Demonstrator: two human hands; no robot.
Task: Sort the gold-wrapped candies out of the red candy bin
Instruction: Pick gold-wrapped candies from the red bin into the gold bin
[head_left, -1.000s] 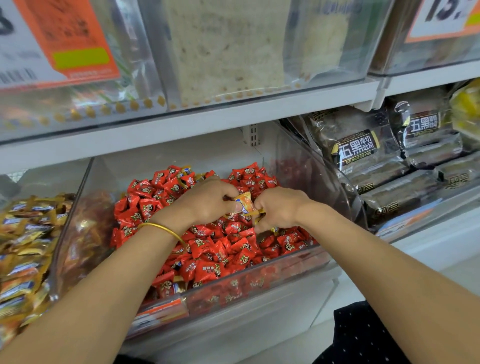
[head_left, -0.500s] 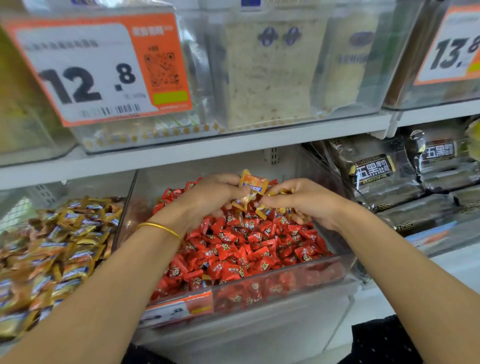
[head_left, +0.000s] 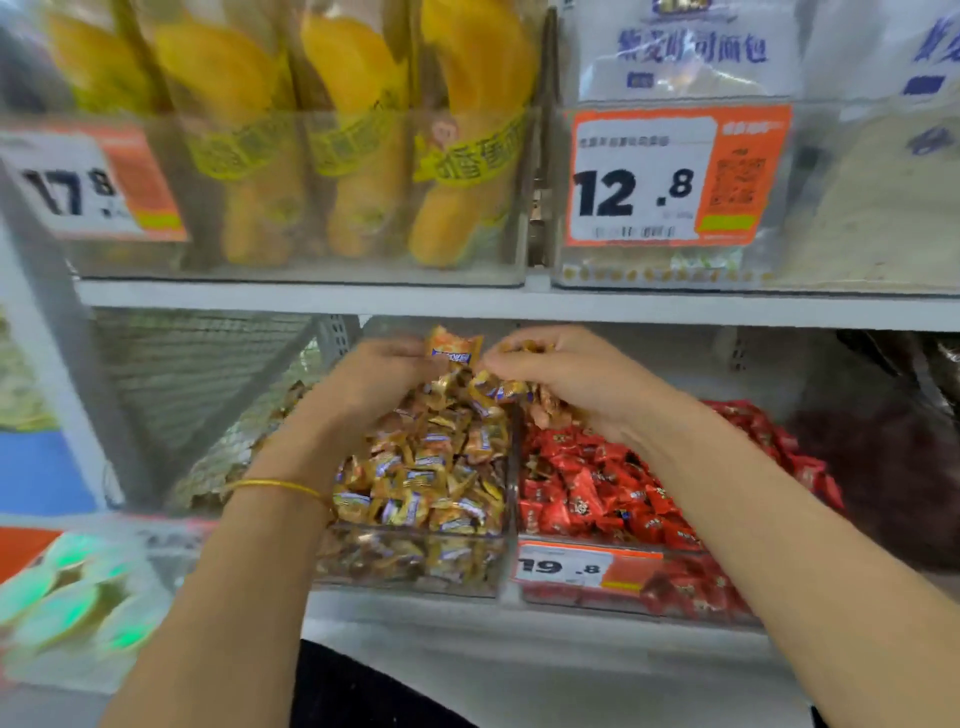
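Both hands hover over a clear bin of gold-wrapped candies (head_left: 431, 483), left of the clear bin of red candies (head_left: 613, 499). My left hand (head_left: 374, 379), with a gold bangle on its wrist, pinches one gold-wrapped candy (head_left: 453, 347) held upright above the gold pile. My right hand (head_left: 566, 379) is curled around several gold-wrapped candies (head_left: 511, 389), which stick out below its fingers over the divider between the two bins.
A shelf edge (head_left: 467, 304) runs just above the hands, with clear bins of yellow packaged cakes (head_left: 358, 156) and price tags (head_left: 670, 176) on it. A "19.8" tag (head_left: 582, 569) fronts the red bin. Dark packets (head_left: 893, 457) lie further right, green-white packets (head_left: 62, 603) at lower left.
Both hands have moved left with their gold candies, from above the red bin to above the gold bin. The view has swung left and up.
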